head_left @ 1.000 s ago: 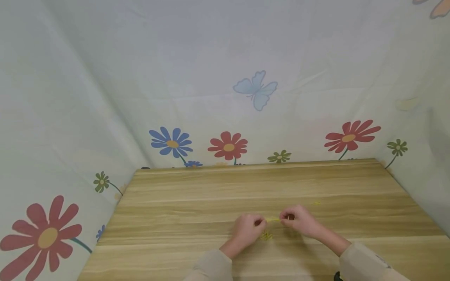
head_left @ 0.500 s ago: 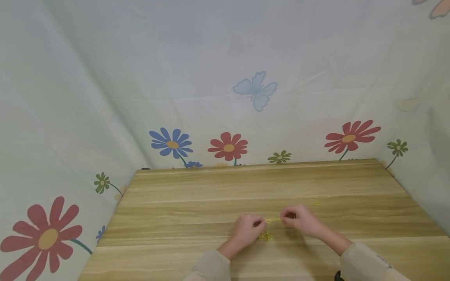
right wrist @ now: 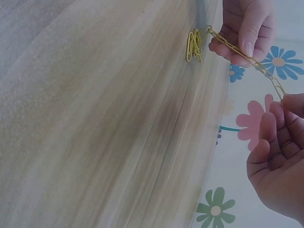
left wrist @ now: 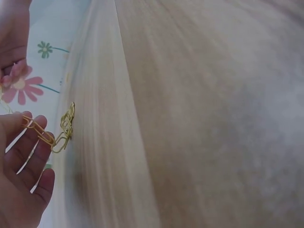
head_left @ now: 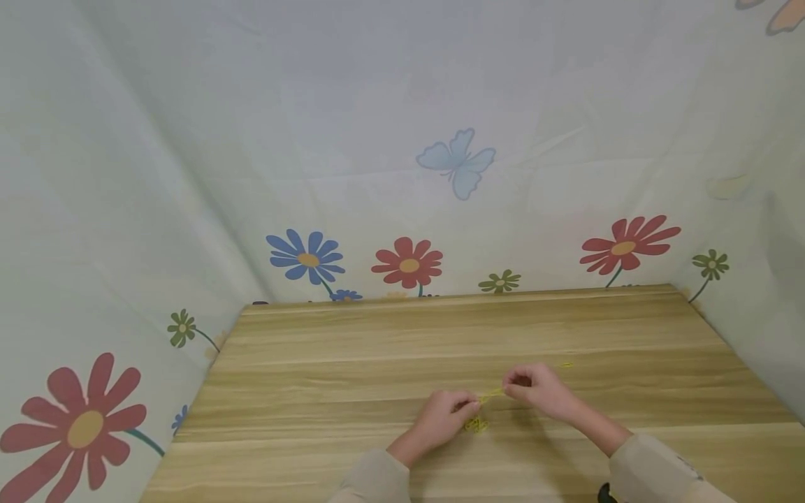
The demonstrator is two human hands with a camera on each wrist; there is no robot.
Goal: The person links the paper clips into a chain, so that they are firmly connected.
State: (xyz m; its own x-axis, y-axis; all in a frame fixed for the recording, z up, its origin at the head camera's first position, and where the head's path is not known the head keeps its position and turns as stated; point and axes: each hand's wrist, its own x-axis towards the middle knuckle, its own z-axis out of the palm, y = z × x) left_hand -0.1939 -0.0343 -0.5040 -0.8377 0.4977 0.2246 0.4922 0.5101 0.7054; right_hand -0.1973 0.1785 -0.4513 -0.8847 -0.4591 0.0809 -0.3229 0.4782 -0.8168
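A chain of linked yellow paper clips (head_left: 491, 396) spans the gap between my two hands above the table. My left hand (head_left: 440, 417) pinches it between thumb and fingers, seen close in the left wrist view, where several linked clips (left wrist: 45, 137) trail past the fingers. At the chain's far end, my right hand (head_left: 539, 391) pinches a clip (right wrist: 279, 89) with thumb and forefinger. Below the left hand, more yellow clips (head_left: 476, 425) lie bunched on the tabletop, joined to the held length. The fingertips partly cover the clips they grip.
The wood-grain table (head_left: 352, 349) stretches out ahead. One or more small yellow clips (head_left: 567, 365) lie apart, beyond the right hand. A white flowered cloth (head_left: 352, 175) hangs behind and at the sides. Something black (head_left: 604, 493) shows beside the right sleeve.
My left hand has shifted slightly right and toward me, and the right hand has risen a little. The stretch of chain between them now slants more.
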